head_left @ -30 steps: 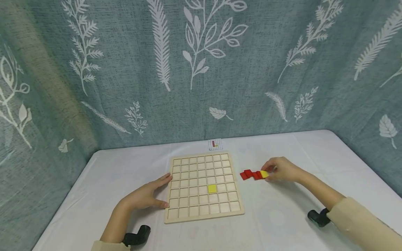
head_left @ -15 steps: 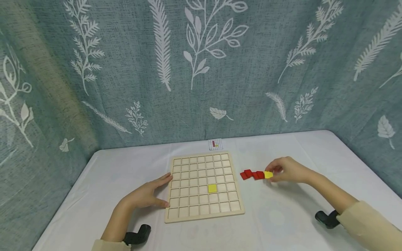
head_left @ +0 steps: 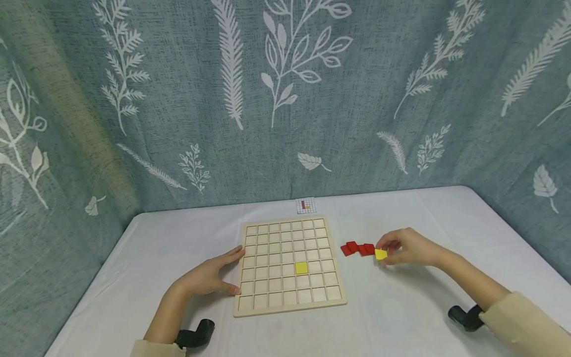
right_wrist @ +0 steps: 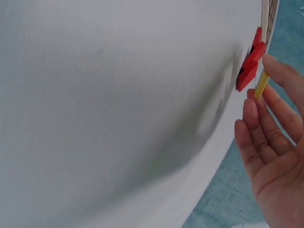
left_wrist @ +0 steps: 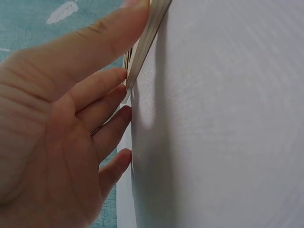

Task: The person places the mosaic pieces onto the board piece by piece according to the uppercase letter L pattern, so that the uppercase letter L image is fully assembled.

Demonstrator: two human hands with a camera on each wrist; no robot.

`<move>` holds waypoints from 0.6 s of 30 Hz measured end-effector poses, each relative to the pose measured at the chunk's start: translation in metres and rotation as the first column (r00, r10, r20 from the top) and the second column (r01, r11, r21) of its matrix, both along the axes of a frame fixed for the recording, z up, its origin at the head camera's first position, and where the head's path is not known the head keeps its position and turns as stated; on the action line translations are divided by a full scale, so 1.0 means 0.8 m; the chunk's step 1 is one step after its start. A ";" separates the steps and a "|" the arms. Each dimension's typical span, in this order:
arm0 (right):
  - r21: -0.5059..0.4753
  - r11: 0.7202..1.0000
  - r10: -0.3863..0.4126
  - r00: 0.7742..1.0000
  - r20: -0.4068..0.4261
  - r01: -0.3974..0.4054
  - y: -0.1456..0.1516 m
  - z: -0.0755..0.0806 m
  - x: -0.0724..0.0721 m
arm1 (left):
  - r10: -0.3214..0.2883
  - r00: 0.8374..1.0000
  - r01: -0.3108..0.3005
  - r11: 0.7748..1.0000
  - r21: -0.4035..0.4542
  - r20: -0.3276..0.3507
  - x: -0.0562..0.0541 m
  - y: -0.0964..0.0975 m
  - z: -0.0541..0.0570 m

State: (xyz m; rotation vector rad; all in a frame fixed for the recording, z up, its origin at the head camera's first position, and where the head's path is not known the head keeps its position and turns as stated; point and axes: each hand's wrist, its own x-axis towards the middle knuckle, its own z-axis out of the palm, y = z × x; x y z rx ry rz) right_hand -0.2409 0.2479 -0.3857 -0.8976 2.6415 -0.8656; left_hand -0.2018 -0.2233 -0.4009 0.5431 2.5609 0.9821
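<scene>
My right hand [head_left: 408, 248] pinches a square yellow tile [head_left: 380, 254] between thumb and fingers, just right of a row of red tiles [head_left: 351, 247]. In the right wrist view the yellow tile [right_wrist: 261, 84] is seen edge-on, with the red tiles [right_wrist: 250, 66] lying beyond it on the white cloth. My left hand [head_left: 202, 277] rests with spread fingers against the left edge of the wooden grid board [head_left: 290, 311]. Another yellow tile [head_left: 301, 268] sits in one cell of that board, right of its middle. The left wrist view shows the thumb and fingertips [left_wrist: 122, 73] at the board's side.
Behind the board lies a small card [head_left: 306, 205] printed with a grid and a red and yellow pattern. White cloth covers the table [head_left: 401, 317]. A blue-green curtain [head_left: 357, 163] with white leaf prints stands along the back and sides.
My right hand has drawn the yellow tile off the right end of the red row, first rightward, then slightly toward me. The left hand and board have stayed put.
</scene>
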 end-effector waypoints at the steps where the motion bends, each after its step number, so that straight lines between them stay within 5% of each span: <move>1: -0.001 1.000 0.005 1.000 -0.004 -0.005 -0.002 -0.001 0.000 | 0.000 1.000 0.000 1.000 0.000 0.000 0.000 0.000 0.000; 18: -0.081 0.995 0.053 0.999 -0.009 -0.053 -0.058 -0.005 0.013 | -0.009 1.000 0.009 1.000 0.000 -0.006 0.002 -0.002 -0.003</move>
